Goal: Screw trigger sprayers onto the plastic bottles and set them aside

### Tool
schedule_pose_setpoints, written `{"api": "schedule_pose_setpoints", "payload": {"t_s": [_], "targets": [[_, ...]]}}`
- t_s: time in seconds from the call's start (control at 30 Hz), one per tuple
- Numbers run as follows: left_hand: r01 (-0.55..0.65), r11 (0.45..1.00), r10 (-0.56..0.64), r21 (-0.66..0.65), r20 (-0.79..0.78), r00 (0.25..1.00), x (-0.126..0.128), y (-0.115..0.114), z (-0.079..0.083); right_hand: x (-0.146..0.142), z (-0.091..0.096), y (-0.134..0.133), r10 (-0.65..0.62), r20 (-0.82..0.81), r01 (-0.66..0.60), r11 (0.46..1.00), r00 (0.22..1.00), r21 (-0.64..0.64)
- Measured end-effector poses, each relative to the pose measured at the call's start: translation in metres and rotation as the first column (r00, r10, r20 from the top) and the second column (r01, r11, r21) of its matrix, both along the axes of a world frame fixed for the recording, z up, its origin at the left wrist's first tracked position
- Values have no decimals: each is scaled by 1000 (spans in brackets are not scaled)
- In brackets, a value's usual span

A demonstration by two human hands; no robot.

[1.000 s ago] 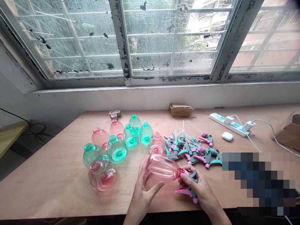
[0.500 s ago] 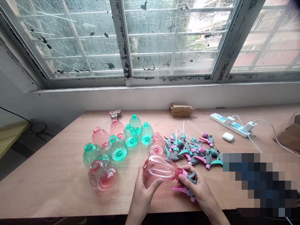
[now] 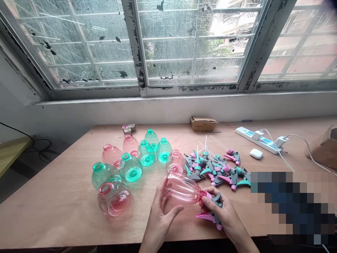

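Note:
A clear pink spray bottle lies sideways in the air between my hands, its neck pointing right. My left hand cups the bottle's base end, fingers behind it and thumb held off the surface. At the neck, my right hand pinches the pink collar of a grey and pink trigger sprayer, which sits on the bottle's mouth. The sprayer's pink lever points left, below the bottle. Just behind the held bottle stands another pink bottle with an uncapped mouth.
Several open green bottles and pink bottles stand on the left of the wooden table. A pile of trigger sprayers lies right of centre. Behind are a cardboard box, a power strip and a white case.
My left thumb has come away from the bottle's side. The sprayer's lever has shifted slightly down and right, and the bottle has turned a little in my hands.

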State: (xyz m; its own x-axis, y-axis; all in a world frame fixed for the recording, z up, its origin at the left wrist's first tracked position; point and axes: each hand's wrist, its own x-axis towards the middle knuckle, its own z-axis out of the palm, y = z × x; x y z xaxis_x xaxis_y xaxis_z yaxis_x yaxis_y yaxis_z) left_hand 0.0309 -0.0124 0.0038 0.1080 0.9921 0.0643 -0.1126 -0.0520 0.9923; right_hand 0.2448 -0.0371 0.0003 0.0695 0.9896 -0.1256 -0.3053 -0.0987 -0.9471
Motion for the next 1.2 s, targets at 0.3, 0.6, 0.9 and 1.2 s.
{"api": "schedule_pose_setpoints", "payload": {"t_s": [0.3, 0.6, 0.9, 1.2], "targets": [[-23, 1000, 23, -10, -8, 1000, -1, 1, -3, -2, 0, -1, 38, 38, -37, 999, 999, -24], [76, 996, -76, -48, 1, 997, 2, -8, 10, 2, -1, 0, 4, -10, -4, 1000, 1000, 11], [13, 997, -7, -70, 88, 996, -2, 0, -6, -3, 2, -1, 23, 14, -22, 1000, 1000, -14], [92, 995, -90, -44, 45, 995, 0, -4, 2, 0, -2, -1, 43, 14, -44, 999, 999, 4]]}}
